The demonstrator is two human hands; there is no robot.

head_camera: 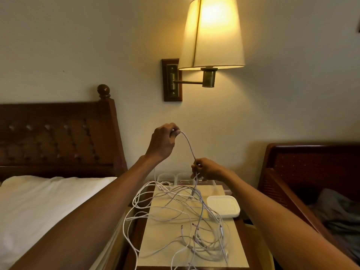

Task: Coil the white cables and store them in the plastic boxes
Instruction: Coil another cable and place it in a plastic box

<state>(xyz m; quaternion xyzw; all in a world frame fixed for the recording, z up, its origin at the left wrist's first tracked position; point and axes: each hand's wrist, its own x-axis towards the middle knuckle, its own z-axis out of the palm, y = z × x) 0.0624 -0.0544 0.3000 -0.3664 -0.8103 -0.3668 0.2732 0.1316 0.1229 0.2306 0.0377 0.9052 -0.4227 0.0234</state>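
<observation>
- Two hands are raised over the surface (167,236). The left hand (163,139), the higher one, pinches a white cable (188,143), and the right hand (206,169) pinches the same cable lower down.
- Beneath both hands lies a tangle of white cables (185,211).
- Clear plastic boxes (167,179) stand just beyond the right hand, and a shallow white container (223,206) sits below it.

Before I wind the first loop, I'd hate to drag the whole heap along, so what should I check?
1. Left hand grip on the white cable: ok, pinched at fingertips.
2. Right hand grip lower down: ok.
3. Strand free of the tangle: not ok, it runs into it.
4. Plastic boxes open: cannot tell, partly hidden.
5. Tangle on the mat: not ok, loops overhang the left edge.
</observation>
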